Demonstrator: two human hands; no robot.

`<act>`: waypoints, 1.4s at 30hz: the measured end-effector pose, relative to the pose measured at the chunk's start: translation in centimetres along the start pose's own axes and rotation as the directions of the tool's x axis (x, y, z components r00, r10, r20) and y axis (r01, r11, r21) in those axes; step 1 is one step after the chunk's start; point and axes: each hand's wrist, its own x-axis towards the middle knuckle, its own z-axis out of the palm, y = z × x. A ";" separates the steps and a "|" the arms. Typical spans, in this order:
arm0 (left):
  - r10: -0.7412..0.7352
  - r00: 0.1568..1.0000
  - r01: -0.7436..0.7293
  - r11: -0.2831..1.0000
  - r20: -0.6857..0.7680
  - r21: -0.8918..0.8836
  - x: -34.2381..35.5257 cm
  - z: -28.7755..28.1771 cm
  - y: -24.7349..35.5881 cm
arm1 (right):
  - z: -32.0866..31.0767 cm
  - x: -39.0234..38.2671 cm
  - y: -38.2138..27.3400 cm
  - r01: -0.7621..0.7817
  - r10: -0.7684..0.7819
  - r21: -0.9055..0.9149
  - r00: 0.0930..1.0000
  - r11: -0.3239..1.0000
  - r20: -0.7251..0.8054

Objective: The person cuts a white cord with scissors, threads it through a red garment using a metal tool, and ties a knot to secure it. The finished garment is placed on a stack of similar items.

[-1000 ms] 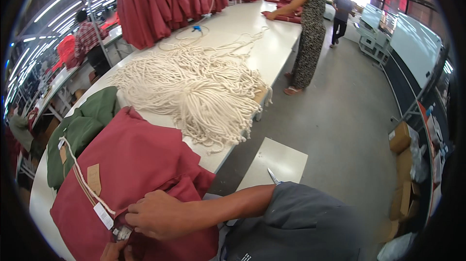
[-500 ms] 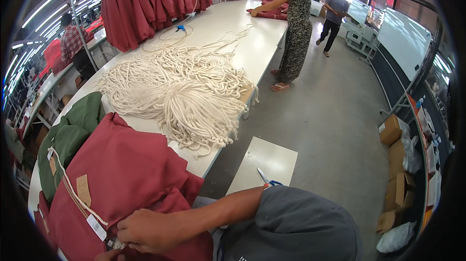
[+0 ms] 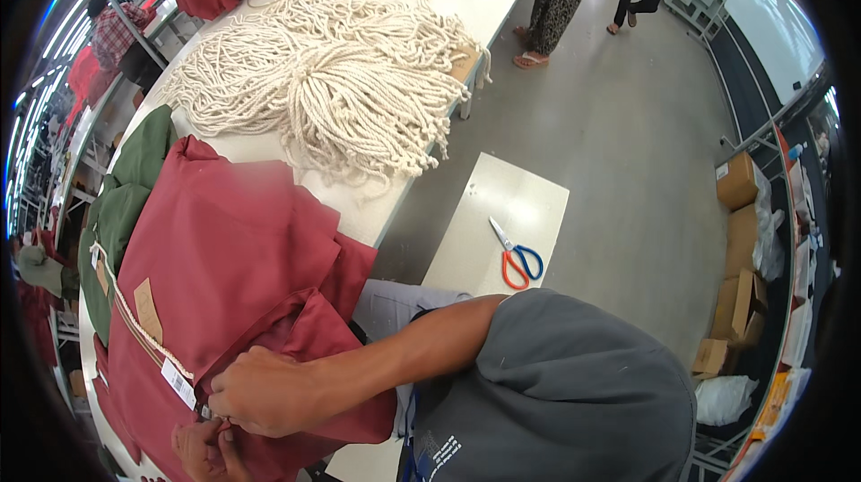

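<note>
A dark red cloth item [image 3: 229, 240] is spread over the near left of the table and hangs toward me. It bears a tan patch [image 3: 148, 312], a white cord [image 3: 134, 321] and a white paper tag [image 3: 178, 383]. My right hand [image 3: 265, 392] reaches across from the right with its fingers closed, just beside the tag. Below it, my left hand [image 3: 208, 452] has its fingertips pinched together, close to the right one. Between the two sets of fingertips a small pale bit shows, too small to name. My left forearm is mostly out of view.
A large heap of cream rope [image 3: 350, 96] covers the table's middle. Green cloth [image 3: 134, 204] lies to the left. Scissors [image 3: 513, 253] with red and blue handles rest on a pale board [image 3: 462, 240] at right. Cardboard boxes [image 3: 740, 303] line the right side. Two people stand farther off.
My view has tipped downward, so the rope and people sit higher and the scissors show whole. More of my left hand is visible. Both hands stay at the same spot by the tag.
</note>
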 end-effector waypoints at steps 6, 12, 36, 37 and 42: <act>0.010 0.999 -0.006 0.996 0.035 -0.090 -0.1 -0.7 -2.7 | -0.6 -1.0 0.2 -0.017 0.015 -0.021 0.995 1.000 -0.097; 0.098 0.994 -0.099 0.995 0.053 0.002 -0.1 -0.6 -2.2 | 1.0 -0.6 0.2 -0.007 0.001 -0.070 0.996 0.998 -0.089; -0.091 0.989 0.109 0.981 0.115 -0.159 0.0 -1.8 -3.8 | 0.9 1.5 0.5 -0.086 0.111 -0.194 0.986 0.977 0.121; -0.078 0.990 0.096 0.984 0.117 -0.151 0.0 -1.8 -3.9 | 0.8 1.6 0.6 -0.069 0.091 -0.180 0.989 0.981 0.118; -0.121 0.982 0.155 0.954 0.143 -0.256 -0.1 -2.3 -3.1 | 1.3 1.6 0.9 0.000 0.018 -0.219 0.996 0.976 0.082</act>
